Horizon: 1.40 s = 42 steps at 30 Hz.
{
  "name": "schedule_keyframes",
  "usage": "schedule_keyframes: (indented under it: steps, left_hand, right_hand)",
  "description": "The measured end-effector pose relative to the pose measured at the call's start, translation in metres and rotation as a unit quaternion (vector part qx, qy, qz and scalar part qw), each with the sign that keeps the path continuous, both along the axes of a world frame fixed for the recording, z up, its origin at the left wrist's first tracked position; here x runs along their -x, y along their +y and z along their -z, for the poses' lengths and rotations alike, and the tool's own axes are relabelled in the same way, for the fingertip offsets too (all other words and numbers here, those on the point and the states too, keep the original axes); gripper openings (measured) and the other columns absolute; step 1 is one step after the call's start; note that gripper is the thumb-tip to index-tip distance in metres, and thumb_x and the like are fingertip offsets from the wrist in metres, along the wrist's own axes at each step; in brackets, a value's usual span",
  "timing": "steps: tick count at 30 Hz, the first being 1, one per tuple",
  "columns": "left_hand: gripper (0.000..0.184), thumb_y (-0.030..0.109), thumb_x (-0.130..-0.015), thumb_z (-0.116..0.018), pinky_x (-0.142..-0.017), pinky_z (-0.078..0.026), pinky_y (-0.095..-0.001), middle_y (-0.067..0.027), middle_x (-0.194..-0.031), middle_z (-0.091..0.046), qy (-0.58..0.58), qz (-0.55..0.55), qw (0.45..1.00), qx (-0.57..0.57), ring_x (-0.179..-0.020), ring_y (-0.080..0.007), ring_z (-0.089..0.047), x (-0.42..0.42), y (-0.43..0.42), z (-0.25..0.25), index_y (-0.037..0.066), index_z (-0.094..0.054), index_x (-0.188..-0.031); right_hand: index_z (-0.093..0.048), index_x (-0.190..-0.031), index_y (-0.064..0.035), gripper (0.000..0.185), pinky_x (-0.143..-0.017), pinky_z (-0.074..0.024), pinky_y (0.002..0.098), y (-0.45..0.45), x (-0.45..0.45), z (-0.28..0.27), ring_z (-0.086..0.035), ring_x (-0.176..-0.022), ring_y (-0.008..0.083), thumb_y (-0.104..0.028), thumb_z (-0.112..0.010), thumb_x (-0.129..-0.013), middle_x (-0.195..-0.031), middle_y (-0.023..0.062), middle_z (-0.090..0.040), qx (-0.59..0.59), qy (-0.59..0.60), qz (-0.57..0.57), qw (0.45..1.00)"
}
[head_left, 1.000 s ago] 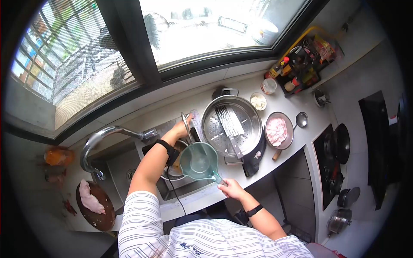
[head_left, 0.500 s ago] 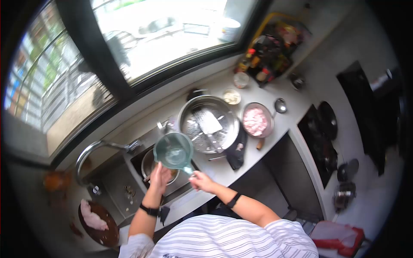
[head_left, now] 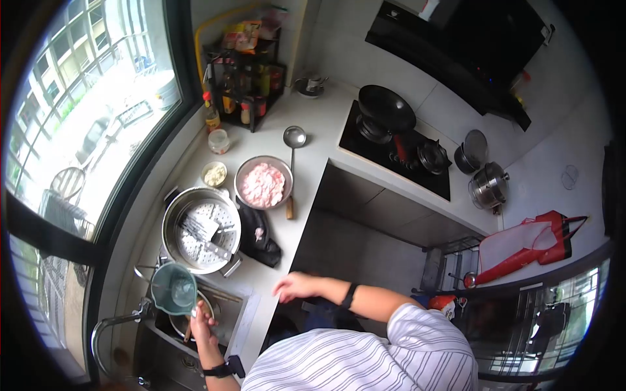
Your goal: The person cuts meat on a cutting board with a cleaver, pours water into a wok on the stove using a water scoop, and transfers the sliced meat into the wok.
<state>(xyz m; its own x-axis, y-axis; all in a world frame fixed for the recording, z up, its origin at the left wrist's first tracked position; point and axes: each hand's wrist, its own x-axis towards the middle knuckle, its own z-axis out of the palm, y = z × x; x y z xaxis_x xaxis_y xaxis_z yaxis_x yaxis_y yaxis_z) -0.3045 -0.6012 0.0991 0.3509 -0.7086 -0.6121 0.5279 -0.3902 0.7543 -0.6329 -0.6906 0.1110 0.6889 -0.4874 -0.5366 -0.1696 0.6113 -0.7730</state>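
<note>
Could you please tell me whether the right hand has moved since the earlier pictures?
Yes: the right hand has moved away from the sink, leaving the dipper.

I can't read any words or numbers here. The black hood [head_left: 450,58] at the top right has a tiny white mark [head_left: 393,13], too small for me. The bright packets [head_left: 245,36] near the top middle look too blurry.

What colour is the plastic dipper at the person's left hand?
The plastic dipper is a translucent blue-green; it shows best in the head view.
</note>
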Motion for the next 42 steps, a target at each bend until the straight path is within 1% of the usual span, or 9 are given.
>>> schedule_keyframes:
  steps: [3, 8, 10, 12, 20, 31, 34, 38, 42]
  left_hand:
    - [0.024, 0.026, -0.086, -0.057, -0.041, -0.038, -0.0232, 0.0033, -0.067, -0.045, -0.073, 0.001, 0.997, -0.020, -0.048, -0.0065, -0.042, 0.002, 0.002, 0.009, 0.010, -0.050, -0.102]
    - [0.028, 0.019, -0.083, -0.058, -0.034, -0.033, -0.0191, 0.0026, -0.069, -0.047, -0.160, -0.031, 0.987, -0.014, -0.042, -0.0064, -0.039, 0.008, -0.001, 0.033, 0.010, -0.045, -0.106]
    - [0.029, 0.019, -0.083, -0.059, -0.033, -0.032, -0.0189, 0.0034, -0.066, -0.044, -0.157, -0.049, 0.986, -0.019, -0.040, -0.0056, -0.038, 0.002, -0.001, 0.041, 0.012, -0.045, -0.107]
    - [0.034, 0.024, -0.085, -0.057, -0.084, -0.043, -0.0403, -0.0097, -0.101, -0.055, -0.113, -0.008, 0.971, -0.210, -0.092, -0.0223, -0.055, -0.007, -0.002, 0.012, 0.008, -0.052, -0.114]
    - [0.022, 0.013, -0.080, -0.061, -0.056, -0.047, -0.0251, -0.0078, -0.086, -0.061, -0.070, -0.103, 0.989, -0.075, -0.069, -0.0173, -0.059, 0.066, -0.045, -0.032, 0.004, -0.055, -0.099]
    - [0.029, 0.023, -0.083, -0.060, -0.049, -0.043, -0.0237, -0.0035, -0.081, -0.054, -0.178, -0.058, 0.977, -0.105, -0.062, -0.0139, -0.052, 0.032, -0.033, -0.005, 0.008, -0.050, -0.105]
    - [0.029, 0.022, -0.083, -0.059, -0.044, -0.039, -0.0218, -0.0010, -0.075, -0.050, -0.177, -0.078, 0.977, -0.091, -0.054, -0.0109, -0.047, 0.011, -0.018, 0.016, 0.010, -0.049, -0.107]
    - [0.030, 0.021, -0.083, -0.059, -0.037, -0.034, -0.0192, 0.0024, -0.068, -0.045, -0.170, -0.098, 0.978, -0.069, -0.045, -0.0068, -0.041, -0.017, 0.007, 0.040, 0.012, -0.046, -0.109]
    - [0.030, 0.019, -0.082, -0.060, -0.036, -0.032, -0.0163, 0.0048, -0.065, -0.040, -0.172, -0.084, 0.979, -0.077, -0.041, -0.0039, -0.037, -0.016, 0.016, 0.035, 0.014, -0.046, -0.109]
  right_hand:
    - [-0.060, -0.096, -0.0041, 0.017, -0.059, -0.0512, 0.0291, -0.062, 0.139, 0.024, -0.062, -0.064, 0.0194, -0.010, -0.050, -0.083, -0.074, 0.0109, -0.063, -0.069, 0.037, 0.339, 0.938]
    - [-0.051, -0.112, -0.0057, 0.035, -0.087, -0.0431, 0.0413, -0.158, 0.344, 0.137, -0.054, -0.102, 0.0259, -0.024, -0.052, -0.082, -0.110, 0.0108, -0.057, -0.082, 0.039, 0.662, 0.744]
    - [-0.047, -0.117, -0.0048, 0.037, -0.094, -0.0373, 0.0408, -0.191, 0.390, 0.179, -0.047, -0.112, 0.0265, -0.023, -0.048, -0.084, -0.121, 0.0102, -0.050, -0.113, 0.032, 0.726, 0.677]
    - [-0.046, -0.116, -0.0024, 0.037, -0.099, -0.0334, 0.0404, -0.215, 0.418, 0.209, -0.043, -0.117, 0.0263, -0.021, -0.046, -0.084, -0.121, 0.0096, -0.049, -0.118, 0.013, 0.752, 0.648]
    - [-0.047, -0.112, 0.0011, 0.033, -0.103, -0.0309, 0.0406, -0.250, 0.455, 0.267, -0.045, -0.113, 0.0265, -0.002, -0.040, -0.080, -0.117, 0.0107, -0.049, -0.096, -0.183, 0.865, 0.457]
    - [-0.053, -0.100, -0.0019, 0.022, -0.101, -0.0327, 0.0422, -0.253, 0.467, 0.280, -0.048, -0.110, 0.0246, -0.004, -0.042, -0.081, -0.110, 0.0101, -0.055, -0.068, -0.201, 0.860, 0.463]
    - [-0.052, -0.096, -0.0023, 0.020, -0.098, -0.0352, 0.0422, -0.252, 0.465, 0.284, -0.048, -0.107, 0.0254, -0.018, -0.046, -0.086, -0.106, 0.0106, -0.055, -0.033, -0.213, 0.842, 0.494]
    - [-0.048, -0.101, -0.0008, 0.051, -0.090, -0.0428, 0.0350, -0.232, 0.415, 0.227, -0.052, -0.092, 0.0238, -0.050, -0.036, -0.090, -0.103, 0.0102, -0.051, -0.169, -0.129, 0.893, 0.396]
    - [-0.045, -0.099, 0.0067, 0.057, -0.091, -0.0442, 0.0390, -0.177, 0.351, 0.234, -0.055, -0.094, 0.0269, -0.049, -0.036, -0.090, -0.098, 0.0151, -0.053, -0.187, -0.098, 0.870, 0.446]
